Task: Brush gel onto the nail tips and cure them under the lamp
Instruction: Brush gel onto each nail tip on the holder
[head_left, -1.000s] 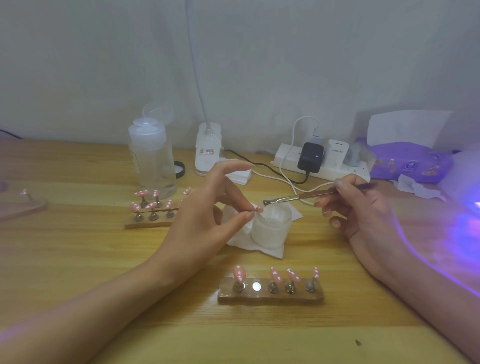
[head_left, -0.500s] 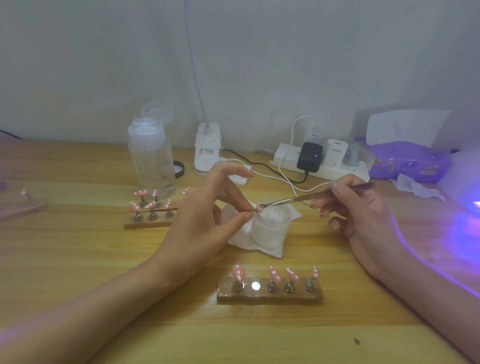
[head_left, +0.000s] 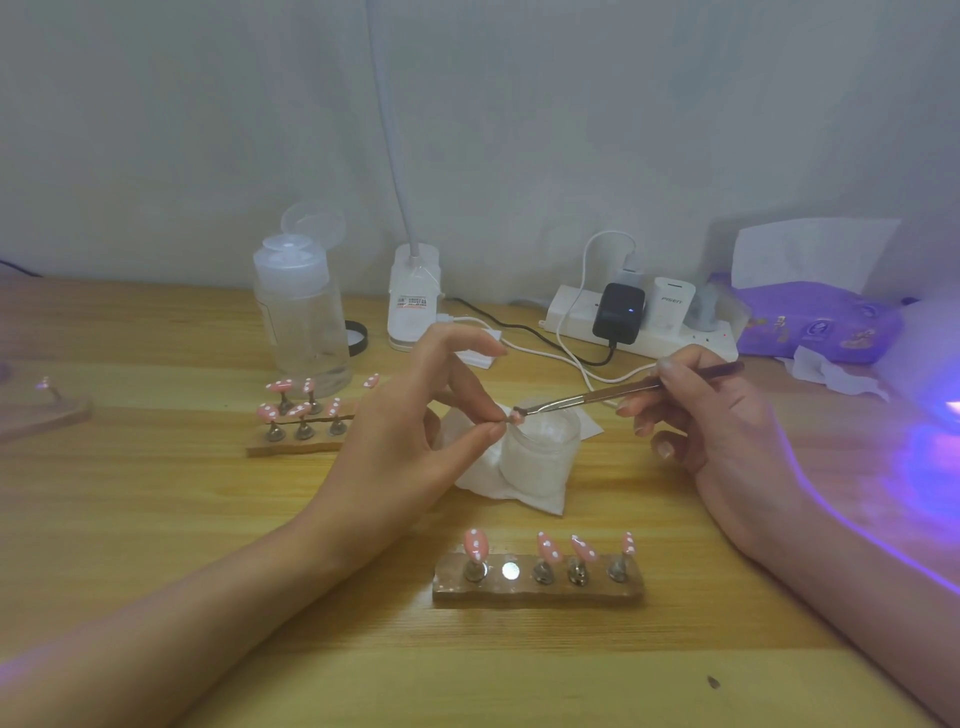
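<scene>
one nail tip between left hand fingertips

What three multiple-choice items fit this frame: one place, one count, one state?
1. Where does the frosted white jar stand?
A. on the white wipe
B. on the power strip
C. on a wooden block

2. How many pink white-dotted nail tips stand on the near brown wooden holder block?
A. two
B. four
C. six

3. What is the left hand doing?
A. lying flat on the table
B. gripping a bottle
C. pinching a small nail tip

Key:
1 A: the wipe spreads out under the jar.
2 B: four tips stand, and one metal spot is bare.
3 C: thumb and finger close on the tip, at the end of the thin metal tool.
</scene>
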